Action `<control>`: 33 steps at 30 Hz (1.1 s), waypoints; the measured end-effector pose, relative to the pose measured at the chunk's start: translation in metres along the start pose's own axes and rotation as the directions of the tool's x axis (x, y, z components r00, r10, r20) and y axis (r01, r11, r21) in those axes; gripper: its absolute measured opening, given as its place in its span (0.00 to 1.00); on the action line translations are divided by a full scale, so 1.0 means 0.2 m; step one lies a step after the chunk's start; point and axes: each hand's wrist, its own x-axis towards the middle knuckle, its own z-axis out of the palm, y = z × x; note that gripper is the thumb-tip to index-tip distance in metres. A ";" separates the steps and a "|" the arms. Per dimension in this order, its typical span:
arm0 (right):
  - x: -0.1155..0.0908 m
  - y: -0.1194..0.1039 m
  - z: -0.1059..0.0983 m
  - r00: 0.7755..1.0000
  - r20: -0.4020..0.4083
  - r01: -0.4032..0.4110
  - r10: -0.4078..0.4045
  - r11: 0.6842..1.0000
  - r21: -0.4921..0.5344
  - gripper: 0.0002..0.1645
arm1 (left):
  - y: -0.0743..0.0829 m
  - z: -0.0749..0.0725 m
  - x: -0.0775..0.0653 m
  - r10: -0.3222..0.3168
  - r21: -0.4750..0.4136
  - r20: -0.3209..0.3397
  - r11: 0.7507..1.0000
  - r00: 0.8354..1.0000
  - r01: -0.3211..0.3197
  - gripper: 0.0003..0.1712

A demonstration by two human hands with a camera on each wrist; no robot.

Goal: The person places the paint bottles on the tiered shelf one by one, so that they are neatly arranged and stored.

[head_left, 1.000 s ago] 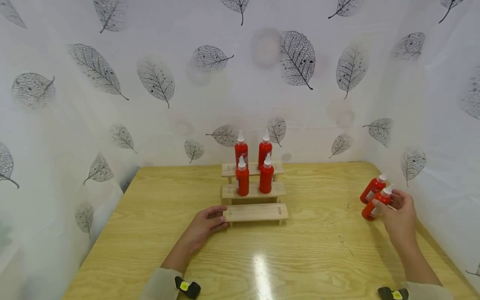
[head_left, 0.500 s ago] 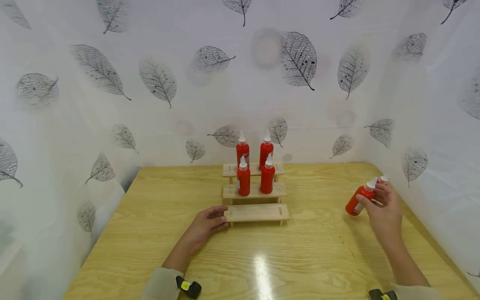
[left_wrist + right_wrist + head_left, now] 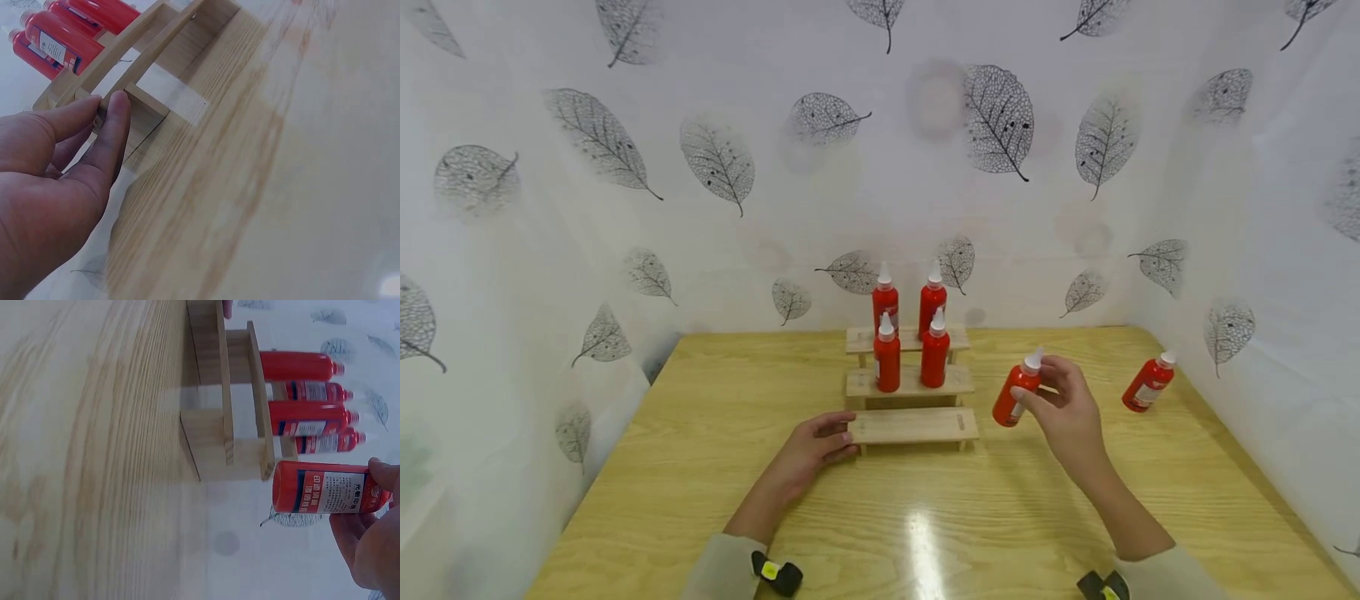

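Note:
A wooden three-step display rack stands near the table's middle. Two red bottles with white nozzle caps stand on its top step and two on the middle one, among them the front left bottle; the lowest step is bare. My left hand pinches the left end of the lowest step between thumb and fingers, as the left wrist view shows up close. Right of the rack, my right hand holds a red bottle near its neck, tilted, above the table. The bottle's printed label shows in the right wrist view.
Another red bottle is at the table's right side, leaning in this view. The wooden table is bordered at the back and sides by a white curtain with a leaf print.
My right hand has carried the bottle from the table's right side leftward toward the rack, leaving the other bottle behind. The left hand has stayed on the rack.

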 end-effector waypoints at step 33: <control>0.02 -0.08 0.73 0.950 0.301 0.062 -0.084 0.995 0.080 0.31 | 0.02 0.01 0.02 -0.001 0.046 -0.012 0.999 1.000 0.001 0.27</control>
